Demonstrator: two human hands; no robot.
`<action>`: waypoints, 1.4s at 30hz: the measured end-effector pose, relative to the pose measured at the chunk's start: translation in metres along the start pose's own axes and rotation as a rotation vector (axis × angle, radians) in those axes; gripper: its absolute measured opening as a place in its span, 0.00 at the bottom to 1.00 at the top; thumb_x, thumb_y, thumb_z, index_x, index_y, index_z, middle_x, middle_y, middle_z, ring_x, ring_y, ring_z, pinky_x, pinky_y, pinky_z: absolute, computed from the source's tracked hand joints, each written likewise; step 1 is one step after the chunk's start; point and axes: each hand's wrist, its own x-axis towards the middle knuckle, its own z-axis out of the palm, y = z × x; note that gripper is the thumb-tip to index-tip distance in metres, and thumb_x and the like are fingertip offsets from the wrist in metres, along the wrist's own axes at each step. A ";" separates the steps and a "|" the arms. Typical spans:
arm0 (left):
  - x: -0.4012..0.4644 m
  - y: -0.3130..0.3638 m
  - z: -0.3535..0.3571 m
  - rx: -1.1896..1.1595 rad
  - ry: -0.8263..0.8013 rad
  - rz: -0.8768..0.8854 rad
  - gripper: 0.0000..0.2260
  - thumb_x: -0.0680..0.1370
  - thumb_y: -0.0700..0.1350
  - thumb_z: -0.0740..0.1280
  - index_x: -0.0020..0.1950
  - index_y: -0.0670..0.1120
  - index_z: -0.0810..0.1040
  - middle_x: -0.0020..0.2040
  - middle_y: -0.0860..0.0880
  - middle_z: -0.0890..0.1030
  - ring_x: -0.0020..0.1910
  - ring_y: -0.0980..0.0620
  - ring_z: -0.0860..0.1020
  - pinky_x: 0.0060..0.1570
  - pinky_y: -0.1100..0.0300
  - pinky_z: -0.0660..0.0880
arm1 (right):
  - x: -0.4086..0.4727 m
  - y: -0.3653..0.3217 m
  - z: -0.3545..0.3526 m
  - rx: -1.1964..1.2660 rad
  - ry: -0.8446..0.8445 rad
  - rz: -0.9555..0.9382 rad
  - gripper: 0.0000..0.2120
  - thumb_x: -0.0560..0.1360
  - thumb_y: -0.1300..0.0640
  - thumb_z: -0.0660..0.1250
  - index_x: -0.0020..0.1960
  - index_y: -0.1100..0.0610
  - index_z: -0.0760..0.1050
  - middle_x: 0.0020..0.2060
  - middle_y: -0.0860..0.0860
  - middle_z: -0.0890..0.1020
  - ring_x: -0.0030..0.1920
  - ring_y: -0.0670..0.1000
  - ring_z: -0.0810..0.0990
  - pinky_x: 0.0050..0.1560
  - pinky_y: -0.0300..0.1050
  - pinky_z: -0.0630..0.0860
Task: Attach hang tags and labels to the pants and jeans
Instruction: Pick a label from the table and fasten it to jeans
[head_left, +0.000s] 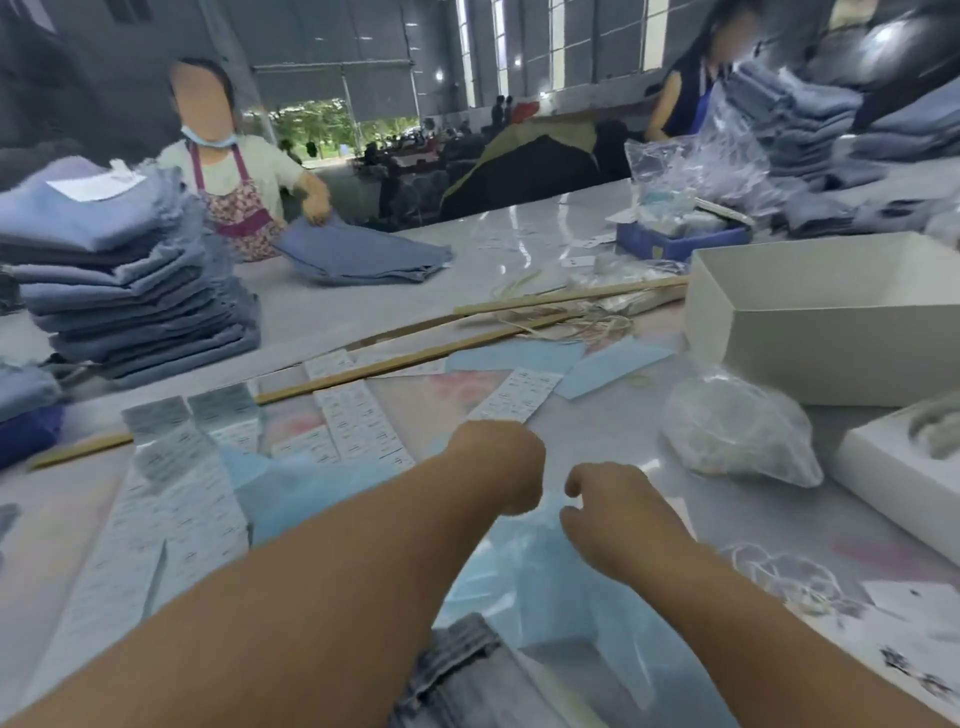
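Near the tabletop's front edge, a worker's left hand (501, 462) and right hand (605, 506) are hovering with fingers curled, apparently empty, over light, floppy blue hang tags (545, 587); pinching by an edge looks best.

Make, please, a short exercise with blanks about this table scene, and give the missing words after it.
1. The stack of folded jeans stands on the ____ side of the table.
2. The open white box looks ____ inside.
3. The clear bag lies to the ____ of the right hand.
4. The paper pieces near the wooden stick are light ____.

Missing words: left; empty; right; blue
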 end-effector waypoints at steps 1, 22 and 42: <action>0.006 0.001 0.014 -0.020 -0.001 0.001 0.14 0.81 0.52 0.61 0.62 0.46 0.75 0.53 0.47 0.78 0.51 0.45 0.78 0.40 0.55 0.69 | 0.007 0.001 0.004 -0.032 -0.007 -0.003 0.13 0.76 0.54 0.62 0.60 0.53 0.75 0.58 0.52 0.77 0.60 0.54 0.73 0.57 0.47 0.73; 0.024 -0.003 0.081 -0.356 0.048 -0.139 0.11 0.78 0.49 0.65 0.56 0.45 0.73 0.57 0.46 0.74 0.54 0.45 0.76 0.42 0.54 0.70 | 0.057 -0.011 0.040 -0.283 -0.093 -0.112 0.12 0.74 0.52 0.63 0.57 0.47 0.72 0.50 0.49 0.76 0.58 0.53 0.69 0.55 0.52 0.61; 0.024 -0.002 0.075 -0.173 0.040 -0.083 0.09 0.79 0.49 0.62 0.54 0.46 0.75 0.54 0.46 0.76 0.42 0.47 0.72 0.38 0.55 0.69 | 0.067 -0.004 0.040 -0.271 -0.180 -0.108 0.12 0.75 0.57 0.60 0.57 0.49 0.74 0.53 0.50 0.77 0.60 0.54 0.70 0.62 0.54 0.62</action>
